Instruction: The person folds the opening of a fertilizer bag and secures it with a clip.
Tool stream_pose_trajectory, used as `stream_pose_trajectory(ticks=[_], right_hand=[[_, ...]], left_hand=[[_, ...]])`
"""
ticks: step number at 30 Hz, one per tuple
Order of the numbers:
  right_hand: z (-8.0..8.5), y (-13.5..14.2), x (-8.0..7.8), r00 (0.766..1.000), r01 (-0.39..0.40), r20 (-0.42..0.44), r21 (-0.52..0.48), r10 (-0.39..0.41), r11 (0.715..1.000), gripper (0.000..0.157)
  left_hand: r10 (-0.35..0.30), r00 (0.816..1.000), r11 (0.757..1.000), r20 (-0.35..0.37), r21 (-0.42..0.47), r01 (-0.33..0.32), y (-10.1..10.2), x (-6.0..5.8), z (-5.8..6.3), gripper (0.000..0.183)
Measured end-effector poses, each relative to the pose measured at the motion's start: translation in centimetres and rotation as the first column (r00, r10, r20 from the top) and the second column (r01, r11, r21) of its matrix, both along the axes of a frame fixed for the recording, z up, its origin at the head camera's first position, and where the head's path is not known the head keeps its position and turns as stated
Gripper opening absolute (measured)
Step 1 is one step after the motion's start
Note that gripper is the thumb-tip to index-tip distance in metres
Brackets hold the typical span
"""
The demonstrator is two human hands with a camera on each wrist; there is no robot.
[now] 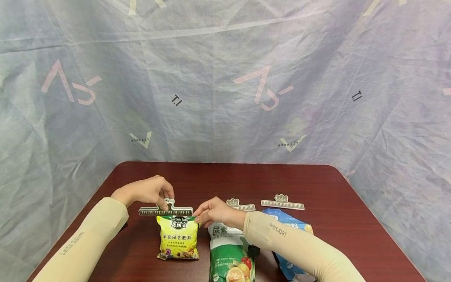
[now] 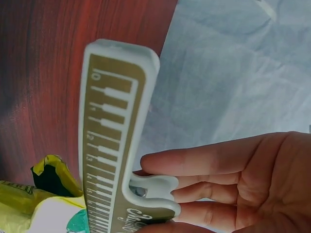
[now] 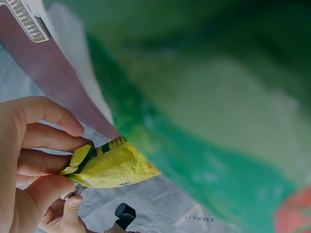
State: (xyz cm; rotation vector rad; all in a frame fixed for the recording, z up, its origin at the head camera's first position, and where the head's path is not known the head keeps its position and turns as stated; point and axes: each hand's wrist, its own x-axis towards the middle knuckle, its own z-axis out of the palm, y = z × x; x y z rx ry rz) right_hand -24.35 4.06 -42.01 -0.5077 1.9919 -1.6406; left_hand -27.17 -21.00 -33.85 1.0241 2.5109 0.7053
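My left hand [image 1: 149,190] pinches the handle of a long white-edged bag clip [image 1: 181,211] with a piano-key pattern. The clip lies along the top edge of a small yellow fertilizer bag [image 1: 178,239]; whether its jaws have the bag's edge between them I cannot tell. At the bag's upper right corner, my right hand [image 1: 215,210] pinches the folded top between thumb and fingers. The left wrist view shows the clip [image 2: 109,121] close up, with the yellow bag [image 2: 14,213] beside it. In the right wrist view, the fingers grip the bag [image 3: 121,167].
A green and white bag [image 1: 229,254] stands under my right forearm, with a blue bag [image 1: 289,264] partly behind that arm. Two more piano-key clips, one nearer [image 1: 243,206] and one farther right [image 1: 282,203], lie behind them on the dark red table [image 1: 211,176]. Grey cloth surrounds it.
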Motion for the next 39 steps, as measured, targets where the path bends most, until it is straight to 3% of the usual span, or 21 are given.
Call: stream_pose_trajectory(ticks=[14, 25, 39], right_hand=[[-0.1, 0.01, -0.2, 1.0, -0.011, 0.003, 0.009, 0.011, 1.0, 0.014], [-0.06, 0.08, -0.29, 1.0, -0.013, 0.005, 0.013, 0.013, 1.0, 0.013], [-0.22, 0.12, -0.17, 1.0, -0.007, 0.025, -0.02, 0.008, 1.0, 0.012]], left_hand=[[-0.027, 0.995, 0.999, 0.099, 0.049, 0.022, 0.1, -0.32, -0.38, 0.013], [-0.062, 0.994, 0.995, 0.093, 0.085, 0.054, -0.2, -0.99, -0.42, 0.011], [-0.048, 0.991, 0.996, 0.124, 0.08, 0.039, -0.08, -0.45, -0.4, 0.009]])
